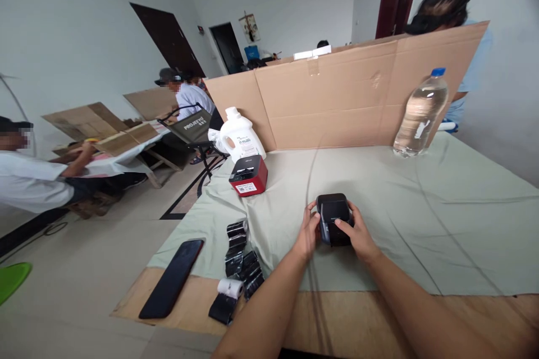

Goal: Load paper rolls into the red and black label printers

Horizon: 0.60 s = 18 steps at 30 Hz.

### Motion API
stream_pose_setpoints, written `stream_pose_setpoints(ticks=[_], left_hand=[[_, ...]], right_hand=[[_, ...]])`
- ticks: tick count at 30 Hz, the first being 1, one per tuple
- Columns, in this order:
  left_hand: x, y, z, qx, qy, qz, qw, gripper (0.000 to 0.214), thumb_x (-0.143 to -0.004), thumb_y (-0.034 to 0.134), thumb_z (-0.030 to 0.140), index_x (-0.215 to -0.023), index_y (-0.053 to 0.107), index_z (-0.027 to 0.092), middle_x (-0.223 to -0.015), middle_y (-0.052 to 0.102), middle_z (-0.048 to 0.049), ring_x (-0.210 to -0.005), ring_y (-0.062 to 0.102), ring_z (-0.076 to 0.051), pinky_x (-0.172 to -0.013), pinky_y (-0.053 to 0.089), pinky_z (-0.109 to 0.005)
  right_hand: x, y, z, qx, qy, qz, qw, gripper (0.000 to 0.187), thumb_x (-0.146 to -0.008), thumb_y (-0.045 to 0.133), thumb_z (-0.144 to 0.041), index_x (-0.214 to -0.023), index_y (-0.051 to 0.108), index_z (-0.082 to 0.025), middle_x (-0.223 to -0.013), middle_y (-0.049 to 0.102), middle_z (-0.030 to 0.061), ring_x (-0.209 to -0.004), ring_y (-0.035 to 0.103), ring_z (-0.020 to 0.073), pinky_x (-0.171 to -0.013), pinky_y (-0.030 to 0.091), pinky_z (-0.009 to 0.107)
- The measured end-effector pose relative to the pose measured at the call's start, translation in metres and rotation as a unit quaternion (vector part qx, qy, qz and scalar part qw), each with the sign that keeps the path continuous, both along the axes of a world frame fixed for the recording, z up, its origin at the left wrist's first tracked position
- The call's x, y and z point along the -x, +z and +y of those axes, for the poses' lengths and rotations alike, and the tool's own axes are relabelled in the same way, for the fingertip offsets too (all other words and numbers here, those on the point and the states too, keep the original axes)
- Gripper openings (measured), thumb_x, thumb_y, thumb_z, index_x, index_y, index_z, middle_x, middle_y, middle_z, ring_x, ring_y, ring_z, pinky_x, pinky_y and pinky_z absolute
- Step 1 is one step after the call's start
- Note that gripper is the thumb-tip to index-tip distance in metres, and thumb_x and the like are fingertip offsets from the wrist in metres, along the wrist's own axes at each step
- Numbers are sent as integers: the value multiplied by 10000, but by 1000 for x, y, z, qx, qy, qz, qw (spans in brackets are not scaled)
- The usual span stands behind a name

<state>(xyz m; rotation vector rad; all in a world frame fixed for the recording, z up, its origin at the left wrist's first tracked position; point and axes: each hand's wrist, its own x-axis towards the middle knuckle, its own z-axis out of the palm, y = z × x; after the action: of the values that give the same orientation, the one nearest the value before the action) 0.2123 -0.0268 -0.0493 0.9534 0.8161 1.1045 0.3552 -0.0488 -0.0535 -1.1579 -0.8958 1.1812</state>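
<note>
A small black portable thermal printer (334,219) is held between my two hands just above the cloth on the table. My left hand (309,230) grips its left side. On the right side, my right hand (357,233) has its fingers round the edge and its thumb on the front face. Left of my hands lie several paper rolls in shiny black wrapping (236,247), and one white paper roll (230,288) shows bare paper. A red and black printer (248,175) with a white label stands farther back on the left.
A dark phone-shaped slab (172,279) lies at the table's left front edge. Behind stand a white jug (242,134) and a tilted-looking clear bottle (421,115) with a blue cap. A cardboard partition (328,101) closes the far side. Other people sit beyond it and at the left.
</note>
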Motion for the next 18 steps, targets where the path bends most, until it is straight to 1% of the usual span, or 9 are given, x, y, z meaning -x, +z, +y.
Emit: stream_pose_setpoints(ticks=[2, 5, 8, 11, 14, 18], left_hand=[[2, 0, 3, 7, 6, 4, 1000, 529, -820, 578, 485, -1264, 414, 250, -841, 610, 7, -647, 578, -121, -581, 460, -226], [5, 3, 6, 12, -16, 7, 1000, 537, -778, 630, 475, -1215, 418, 245, -709, 540, 53, -533, 507, -90, -510, 429, -201], [8, 6, 8, 21, -40, 15, 999, 573, -742, 664, 499, -1186, 413, 236, -732, 543, 52, -522, 521, -83, -509, 452, -210], [11, 7, 10, 39, -54, 25, 997, 579, -699, 698, 501, -1123, 427, 216, -778, 575, 35, -528, 559, -83, -519, 467, -216], [13, 7, 13, 53, -54, 25, 997, 603, -662, 719, 502, -1102, 435, 205, -737, 567, 47, -499, 565, -80, -499, 462, -208], [13, 6, 15, 57, -38, 27, 997, 609, -642, 728, 489, -1096, 437, 206, -696, 566, 61, -467, 562, -81, -475, 468, -208]], right_hand=[[0, -1, 0, 1, 2, -3, 1000, 781, -680, 702, -431, -1363, 375, -243, -1102, 646, 77, -995, 623, 257, -847, 523, 426], [0, -4, 0, -2, -2, -9, 1000, 723, -696, 675, -421, -1341, 400, -242, -1098, 648, 76, -1000, 621, 256, -862, 514, 434], [-3, -5, 2, -18, -4, -23, 1000, 669, -717, 649, -416, -1317, 421, -228, -1179, 622, 96, -1075, 590, 264, -936, 471, 464], [-6, -7, 3, -35, 20, -47, 998, 723, -711, 657, -411, -1352, 384, -220, -1300, 557, 111, -1181, 532, 271, -1019, 406, 487], [-8, -8, 3, -52, 52, -73, 995, 805, -708, 657, -390, -1412, 304, -223, -1421, 453, 112, -1291, 442, 265, -1091, 320, 497], [-9, -8, 3, -60, 73, -70, 993, 804, -719, 622, -374, -1431, 280, -221, -1474, 395, 99, -1349, 377, 256, -1122, 272, 491]])
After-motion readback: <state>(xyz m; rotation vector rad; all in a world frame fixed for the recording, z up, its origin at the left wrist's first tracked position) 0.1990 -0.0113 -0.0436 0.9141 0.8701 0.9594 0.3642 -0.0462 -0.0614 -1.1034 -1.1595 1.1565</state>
